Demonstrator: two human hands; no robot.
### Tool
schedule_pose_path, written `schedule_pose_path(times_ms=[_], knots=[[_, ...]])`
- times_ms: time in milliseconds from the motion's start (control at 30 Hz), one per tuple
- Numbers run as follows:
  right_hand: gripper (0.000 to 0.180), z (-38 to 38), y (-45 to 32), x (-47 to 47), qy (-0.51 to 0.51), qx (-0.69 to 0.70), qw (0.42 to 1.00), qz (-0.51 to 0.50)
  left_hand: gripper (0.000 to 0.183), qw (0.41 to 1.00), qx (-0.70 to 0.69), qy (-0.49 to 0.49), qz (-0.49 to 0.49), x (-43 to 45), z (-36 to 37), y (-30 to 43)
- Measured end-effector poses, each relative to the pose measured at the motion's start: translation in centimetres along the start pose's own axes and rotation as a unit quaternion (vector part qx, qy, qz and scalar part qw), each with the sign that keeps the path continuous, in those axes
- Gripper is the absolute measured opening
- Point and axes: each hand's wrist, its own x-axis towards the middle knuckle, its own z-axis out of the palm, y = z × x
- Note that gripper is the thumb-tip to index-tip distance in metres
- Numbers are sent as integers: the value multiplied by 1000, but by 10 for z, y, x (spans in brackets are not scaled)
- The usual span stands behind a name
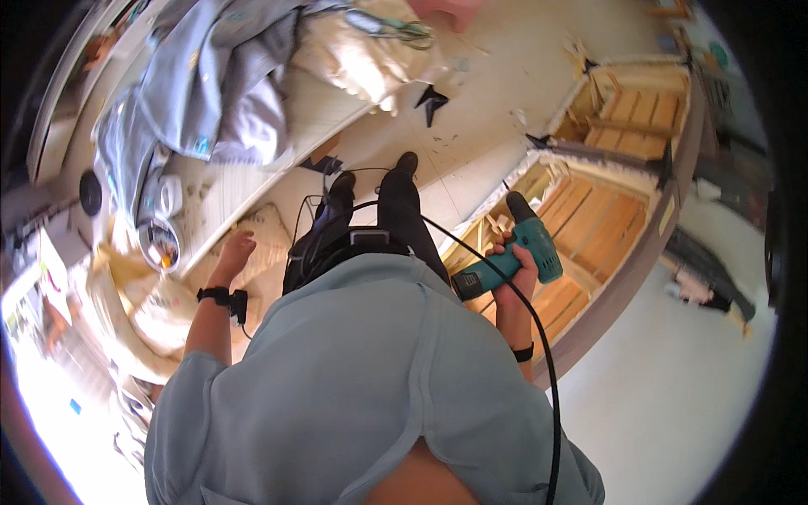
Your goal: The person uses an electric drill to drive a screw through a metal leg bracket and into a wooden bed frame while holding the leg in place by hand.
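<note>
My right hand [519, 265] is closed around the handle of a teal and black cordless drill [535, 243], whose chuck points away from me. Beside the drill lies an upturned furniture frame [622, 205] with wooden slats and pale padding along its edges; black angular legs [665, 167] sit at its corners. My left hand [237, 249] hangs with nothing in it, near the edge of a pale board table [265, 183]. Its fingers are loosely curled and apart. A black cable runs across my front.
Blue-grey fabric [183, 82] and scissors [413, 33] lie on the table side. A white bucket [159, 245] of small items stands at left. On the floor rests a loose black leg [431, 102]. Rolled cream material [151, 315] lies at lower left.
</note>
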Motion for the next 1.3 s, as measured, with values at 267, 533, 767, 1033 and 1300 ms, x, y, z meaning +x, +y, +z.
schedule_pose_path(times_ms=[267,533,767,1033,1300], knots=[[31,-39,-27,24,65,83,993,-58,33,968,174,-141,115,99,-4,199],[27,-83,-68,80,102,188,973,-87,36,915,237,-198,261,175,59,425],[25,-97,-116,126,127,203,968,-80,54,827,60,-415,375,75,129,732],[23,-67,-157,184,137,184,971,-62,21,539,-349,-620,451,22,130,850],[26,14,-172,231,175,192,964,-56,16,469,-459,-583,478,113,96,904]])
